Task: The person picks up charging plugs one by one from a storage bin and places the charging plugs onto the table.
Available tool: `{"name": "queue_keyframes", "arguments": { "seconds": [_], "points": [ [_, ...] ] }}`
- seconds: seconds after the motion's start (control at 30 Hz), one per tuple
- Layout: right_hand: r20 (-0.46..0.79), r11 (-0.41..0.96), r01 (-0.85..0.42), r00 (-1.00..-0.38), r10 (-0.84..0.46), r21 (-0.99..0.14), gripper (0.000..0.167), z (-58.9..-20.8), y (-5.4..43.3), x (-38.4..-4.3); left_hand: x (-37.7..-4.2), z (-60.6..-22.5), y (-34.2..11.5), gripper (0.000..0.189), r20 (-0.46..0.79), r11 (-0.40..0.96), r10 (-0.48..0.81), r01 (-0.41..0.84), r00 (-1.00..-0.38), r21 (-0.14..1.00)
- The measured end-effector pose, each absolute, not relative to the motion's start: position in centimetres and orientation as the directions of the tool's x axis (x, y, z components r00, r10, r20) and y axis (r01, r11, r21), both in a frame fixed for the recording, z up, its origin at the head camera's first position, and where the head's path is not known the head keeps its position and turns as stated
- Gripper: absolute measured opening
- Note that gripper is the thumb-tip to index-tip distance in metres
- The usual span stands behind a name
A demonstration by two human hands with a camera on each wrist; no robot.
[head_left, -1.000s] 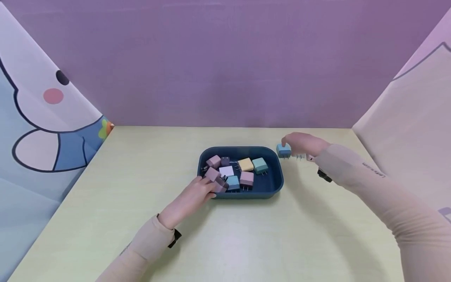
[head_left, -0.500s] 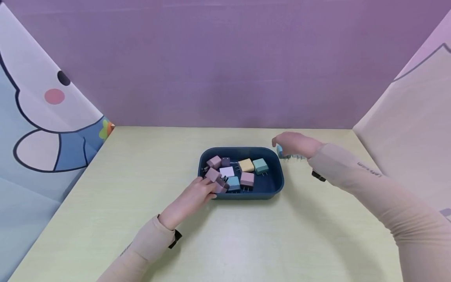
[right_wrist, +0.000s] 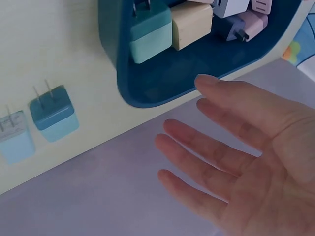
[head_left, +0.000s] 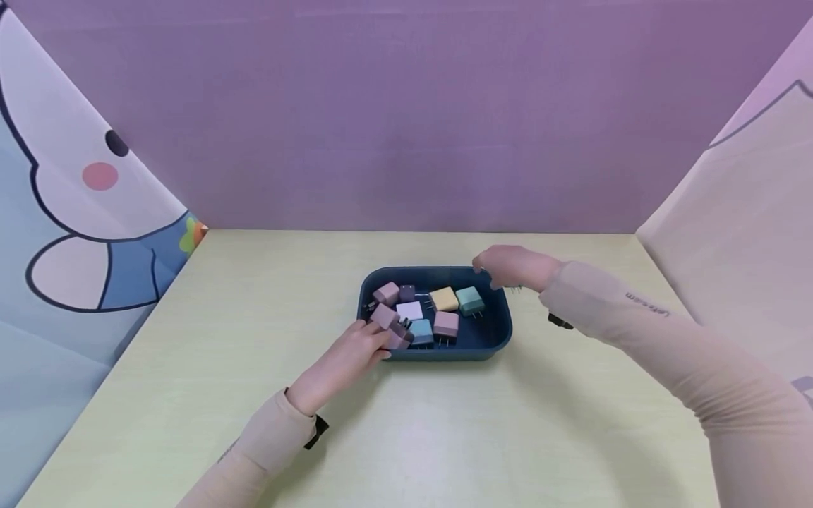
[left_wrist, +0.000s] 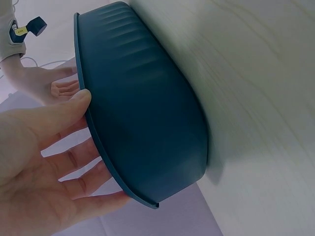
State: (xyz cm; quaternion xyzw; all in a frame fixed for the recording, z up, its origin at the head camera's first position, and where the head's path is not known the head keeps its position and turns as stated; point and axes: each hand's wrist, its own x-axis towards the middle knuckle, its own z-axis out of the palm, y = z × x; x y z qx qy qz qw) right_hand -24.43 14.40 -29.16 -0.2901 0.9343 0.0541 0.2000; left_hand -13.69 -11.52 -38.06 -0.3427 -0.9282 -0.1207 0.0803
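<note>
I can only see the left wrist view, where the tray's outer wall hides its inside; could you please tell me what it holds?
Observer: The tray holds several plugs, pink, yellow, green and blue ones among them.
Operator: Thank you; are any lying outside it, please?
Observer: Yes, the right wrist view shows two on the table beside it: a blue plug and a pale blue plug.
Operator: I see the right hand only partly behind the rim; does it hold one, please?
Observer: No, the right wrist view shows its fingers apart and nothing in them.
</note>
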Motion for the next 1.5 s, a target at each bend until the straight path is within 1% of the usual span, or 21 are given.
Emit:
{"name": "queue_keyframes", "arguments": {
  "seconds": [0.2, 0.37, 0.67, 0.9, 1.2, 1.5],
  "points": [
    [-0.427, 0.820, -0.573, -0.738, -0.522, -0.011, 0.039, -29.9, 13.5, -24.5, -13.7, -38.0, -11.5, 0.008, 0.218, 0.742, 0.614, 0.649, -0.759, 0.167],
    [-0.451, 0.820, -0.571, -0.724, -0.522, -0.033, 0.038, -30.3, 12.7, -24.3, -13.7, -38.0, -11.5, 0.009, 0.223, 0.740, 0.616, 0.652, -0.756, 0.166],
    [-0.497, 0.795, -0.601, -0.667, -0.555, -0.082, 0.038, -30.3, 11.2, -23.5, -13.8, -38.0, -11.5, 0.008, 0.225, 0.739, 0.614, 0.651, -0.757, 0.173],
    [-0.494, 0.762, -0.639, -0.632, -0.598, -0.106, 0.034, -31.0, 10.4, -23.3, -13.7, -38.1, -11.5, 0.008, 0.240, 0.730, 0.619, 0.661, -0.748, 0.176],
    [-0.511, 0.776, -0.618, -0.631, -0.583, -0.122, 0.036, -31.9, 9.4, -23.0, -13.8, -38.3, -11.5, 0.010, 0.268, 0.725, 0.621, 0.670, -0.737, 0.160],
    [-0.522, 0.770, -0.619, -0.609, -0.597, -0.158, 0.031, -32.7, 8.8, -22.8, -13.8, -38.3, -11.5, 0.012, 0.266, 0.727, 0.624, 0.671, -0.734, 0.145]
  ]
}}
